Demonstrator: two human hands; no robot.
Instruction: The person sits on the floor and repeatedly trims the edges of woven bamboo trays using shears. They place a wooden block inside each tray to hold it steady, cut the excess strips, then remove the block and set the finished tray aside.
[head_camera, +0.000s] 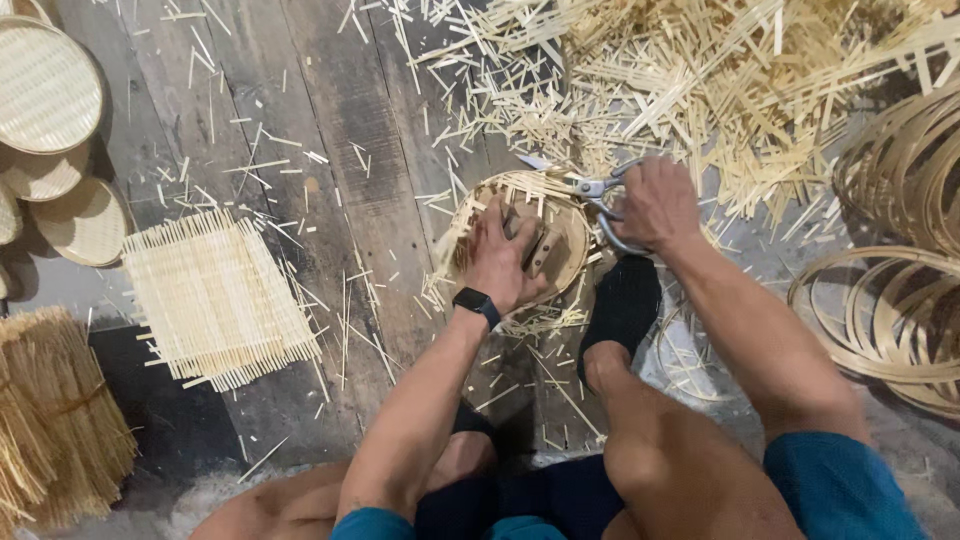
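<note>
At the far left edge, around nine to ten o'clock, lie finished round woven trays (45, 85), with a bundle of bamboo sticks (55, 420) below them at eight o'clock. Just right of those, a stack of square woven mats (215, 295) rests on the dark wooden floor (330, 120). Near the centre sits a small round bamboo basket (565, 265), pale tan, its woven strip ends sticking out raggedly past the rim. The left hand (500, 260), a dark watch (477, 303) on its wrist, presses flat down inside the basket, fingers spread over it and a small wooden block. At the basket's one o'clock edge, metal shears (590, 188) lie with their long axis running nine to three, blades pointing toward nine o'clock. The right hand (655, 205) is closed around the shears' looped handles. Cut bamboo slivers (720, 90) pile up at one o'clock, and coiled bamboo hoops (890, 310) lie at three o'clock.
</note>
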